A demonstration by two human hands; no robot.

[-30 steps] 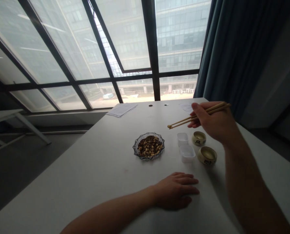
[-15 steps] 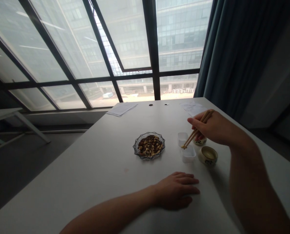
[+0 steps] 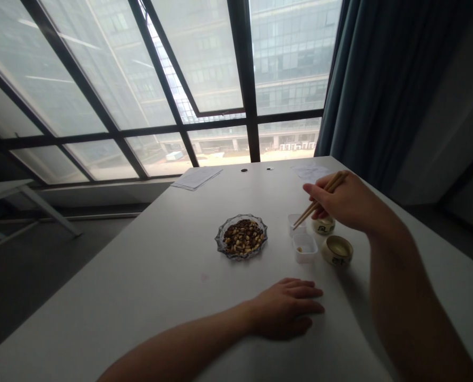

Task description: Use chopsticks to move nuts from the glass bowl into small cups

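Observation:
My right hand (image 3: 340, 202) holds a pair of wooden chopsticks (image 3: 319, 201), and their tips sit at the far small clear plastic container (image 3: 297, 225). Nothing shows between the tips. A few nuts lie in the near plastic container (image 3: 304, 248) just below them. Right of these stand two small round ceramic cups (image 3: 324, 225) (image 3: 336, 250) with dark lettering. My left hand (image 3: 286, 309) rests flat on the white table (image 3: 140, 297), empty, in front of the containers. A scalloped glass dish (image 3: 221, 240) heaped with mixed nuts (image 3: 242, 237) stands left of the containers.
Sheets of paper (image 3: 197, 178) lie at the table's far edge, with another sheet (image 3: 310, 171) near the far right corner. Two small holes mark the far table top. Beyond are a large window and a dark curtain. A second table (image 3: 5, 192) stands at left.
The chopstick tips have moved from the near container to the far one. A few nuts now show in the near container. My left hand has not moved.

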